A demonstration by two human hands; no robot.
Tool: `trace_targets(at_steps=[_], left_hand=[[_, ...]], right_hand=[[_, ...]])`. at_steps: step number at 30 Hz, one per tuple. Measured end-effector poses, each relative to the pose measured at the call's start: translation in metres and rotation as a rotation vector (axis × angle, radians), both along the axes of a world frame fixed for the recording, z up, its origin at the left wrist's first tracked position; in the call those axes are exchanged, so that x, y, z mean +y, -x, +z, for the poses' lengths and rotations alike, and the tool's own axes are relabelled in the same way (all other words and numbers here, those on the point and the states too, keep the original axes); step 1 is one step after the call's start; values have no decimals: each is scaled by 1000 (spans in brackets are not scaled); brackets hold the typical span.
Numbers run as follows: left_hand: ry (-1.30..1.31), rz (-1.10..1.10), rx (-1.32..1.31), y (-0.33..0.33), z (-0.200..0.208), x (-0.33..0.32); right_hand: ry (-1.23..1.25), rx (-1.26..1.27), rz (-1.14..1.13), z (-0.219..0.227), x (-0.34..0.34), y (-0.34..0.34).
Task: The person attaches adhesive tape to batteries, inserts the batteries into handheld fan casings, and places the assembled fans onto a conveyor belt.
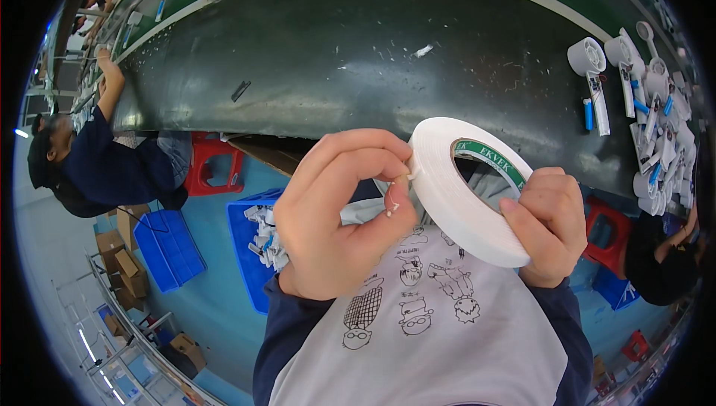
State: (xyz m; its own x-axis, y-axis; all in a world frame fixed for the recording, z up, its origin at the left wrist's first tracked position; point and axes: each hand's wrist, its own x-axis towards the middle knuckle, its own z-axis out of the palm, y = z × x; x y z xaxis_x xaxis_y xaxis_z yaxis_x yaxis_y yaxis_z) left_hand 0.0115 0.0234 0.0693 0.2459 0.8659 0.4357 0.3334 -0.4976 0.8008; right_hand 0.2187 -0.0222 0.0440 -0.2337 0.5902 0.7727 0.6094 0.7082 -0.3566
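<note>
A wide white roll of tape [462, 212] with a green inner core is held up in front of my chest, just off the near edge of the dark workbench [298, 70]. My right hand [548, 223] grips the roll's right side, its thumb on the face by the core. On the other side, my left hand [335, 212] pinches at the roll's outer edge with thumb and index fingertip. A small whitish scrap [394, 209] clings to the left thumb. Whether a lifted tape end sits in that pinch is too small to tell.
White handheld-fan-like parts [656, 115] with blue pieces crowd the bench's right end. A black strip [240, 91] and white scraps [424, 51] lie on the bench. A blue crate [246, 257] of parts stands below left. Co-workers [112, 152] sit at either side.
</note>
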Motion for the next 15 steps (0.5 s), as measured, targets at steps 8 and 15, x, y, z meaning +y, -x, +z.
trace_targets(at_steps=[8, 15], left_hand=[[517, -251, -334, 8, -3, 15], [709, -316, -374, 11, -4, 17]], right_hand=[[-12, -42, 36, -4, 2, -13], [-45, -6, 52, -6, 0, -19]])
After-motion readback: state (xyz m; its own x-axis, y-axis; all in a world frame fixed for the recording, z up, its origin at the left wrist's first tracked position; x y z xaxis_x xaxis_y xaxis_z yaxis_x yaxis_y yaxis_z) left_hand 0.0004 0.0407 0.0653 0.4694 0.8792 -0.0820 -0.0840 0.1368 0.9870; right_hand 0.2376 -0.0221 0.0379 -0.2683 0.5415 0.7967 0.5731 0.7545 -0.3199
